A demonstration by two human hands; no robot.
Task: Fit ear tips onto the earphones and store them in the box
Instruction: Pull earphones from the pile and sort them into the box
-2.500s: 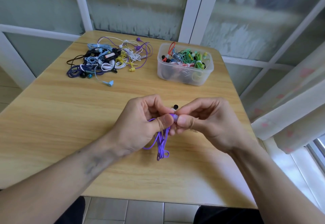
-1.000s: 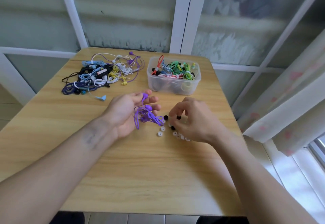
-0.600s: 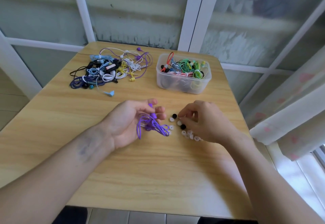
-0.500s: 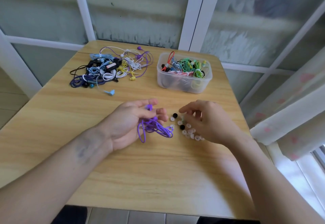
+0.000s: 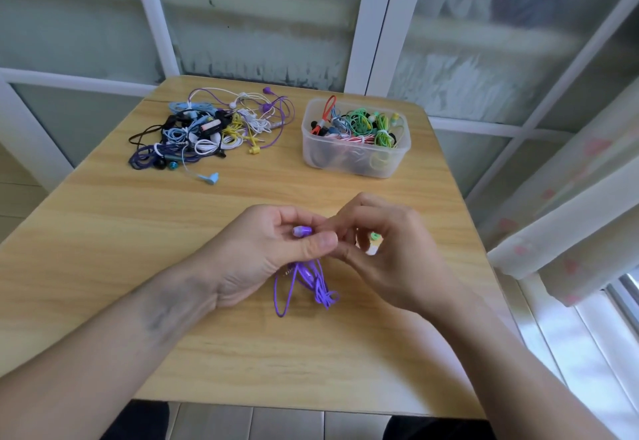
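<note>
Both forearms reach in from the near edge of the wooden desk. Hands meet mid-desk, fingertips together. Left hand pinches the purple earphones by one bud between thumb and fingers; the purple cable loops hang below the hands, just over the desk. Right hand has fingers curled in toward the bud, likely pinching something tiny at the tips, too small to tell. Small ear tips, whitish and one greenish, show through the gap under the right fingers; whether they lie on the desk or in the hand is unclear. Further back on the left, a tangled pile of earphones, mixed colours. Back right, a clear plastic box, open top, holding bundled earphones, well apart from the hands. Window frames behind, curtain at right.
</note>
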